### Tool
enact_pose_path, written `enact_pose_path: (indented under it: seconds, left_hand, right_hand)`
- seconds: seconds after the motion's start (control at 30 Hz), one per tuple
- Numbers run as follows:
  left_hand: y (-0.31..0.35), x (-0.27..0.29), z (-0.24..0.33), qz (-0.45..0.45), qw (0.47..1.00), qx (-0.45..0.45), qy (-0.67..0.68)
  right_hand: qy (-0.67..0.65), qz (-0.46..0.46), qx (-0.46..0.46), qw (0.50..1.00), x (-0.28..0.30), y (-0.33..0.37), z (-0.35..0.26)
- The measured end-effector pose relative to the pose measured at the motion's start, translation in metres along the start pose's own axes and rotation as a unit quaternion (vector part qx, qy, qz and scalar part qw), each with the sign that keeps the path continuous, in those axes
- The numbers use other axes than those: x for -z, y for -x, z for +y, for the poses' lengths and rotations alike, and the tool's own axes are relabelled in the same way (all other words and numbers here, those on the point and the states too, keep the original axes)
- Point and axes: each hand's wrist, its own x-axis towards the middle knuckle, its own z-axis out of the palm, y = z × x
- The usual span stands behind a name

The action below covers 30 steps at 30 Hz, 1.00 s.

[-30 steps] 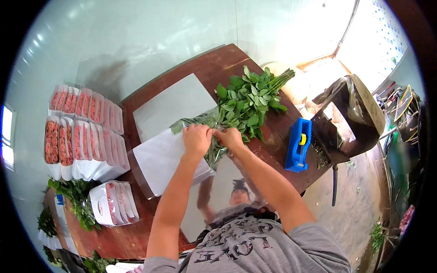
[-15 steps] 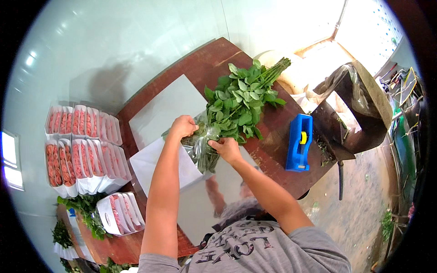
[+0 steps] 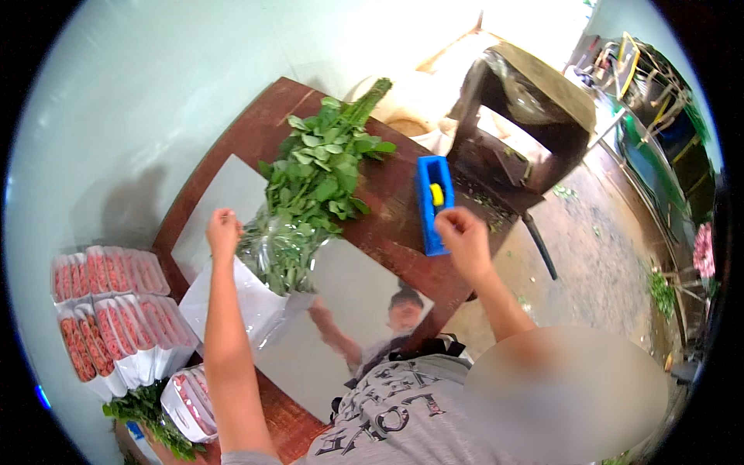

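A bunch of green leafy stems lies across the table, cut ends pointing away from me. Clear plastic wrap surrounds its near end, beside white paper. My left hand is closed at the left edge of the wrap; what its fingers pinch is too small to make out. Over the near end of a blue tape dispenser with a yellow core, my right hand has its fingers curled together. Whether tape is between them cannot be seen.
Shiny grey sheets cover part of the brown wooden table. White-wrapped bundles of pink flowers stand in rows at the left, with another wrapped bundle nearer me. A dark, open-sided bin stands past the table's right edge.
My right hand has left the plastic wrap and moved right to the tape dispenser. My left hand has shifted to the left edge of the wrap. The whole view has turned rightward.
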Motion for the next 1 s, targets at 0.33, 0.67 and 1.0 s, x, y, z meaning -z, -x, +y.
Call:
enact_pose_path:
  seconds: [0.33,0.67,1.0]
  left_hand:
    - [0.124,-0.038,0.052,-0.040,0.979,-0.145,0.139]
    - [0.229,-0.141,0.030,-0.211,0.941,-0.053,0.258]
    - [0.280,-0.245,0.112,-0.414,0.818,0.220,0.332]
  right_hand:
    - [0.094,-0.092,-0.211,0.969,0.044,-0.030,0.011]
    - [0.141,-0.096,-0.143,0.975,0.074,0.154,0.028]
    - [0.005,-0.047,-0.267,0.963,0.071,0.211,0.051]
